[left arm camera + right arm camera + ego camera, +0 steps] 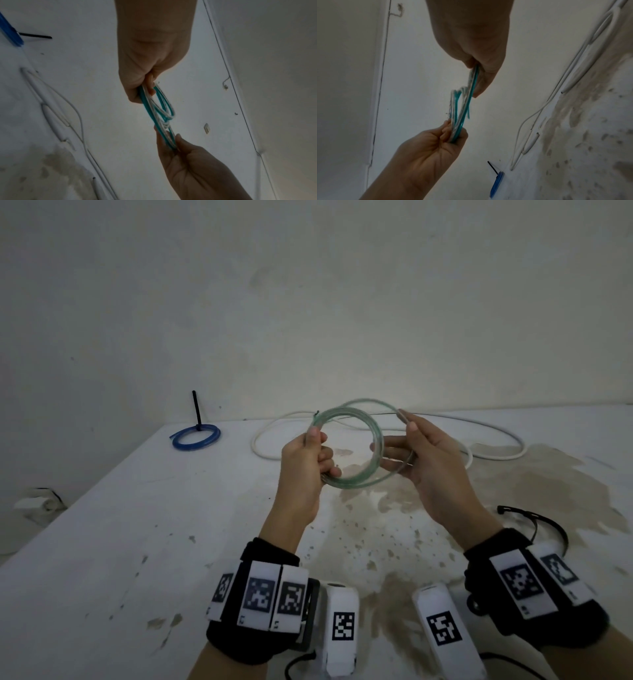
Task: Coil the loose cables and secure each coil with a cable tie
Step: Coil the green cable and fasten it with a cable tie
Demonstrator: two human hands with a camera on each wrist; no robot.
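A green and clear cable coil (356,419) of several loops is held up above the white table (137,525). My left hand (310,460) grips its left side, fingers curled round the loops. My right hand (421,453) pinches the right side between thumb and fingers. In the left wrist view the green cable coil (159,108) runs edge-on from my left hand (145,81) down to my right hand (185,155). The right wrist view shows the coil (462,105) between my right hand (479,67) and my left hand (436,140). One frayed cable end sticks up by my left thumb.
A blue cable coil (195,436) with an upright black cable tie (196,409) lies at the far left. A loose white cable (445,436) sprawls across the back of the table. Black cable ties (534,522) lie near my right wrist. The table is stained brown at the right.
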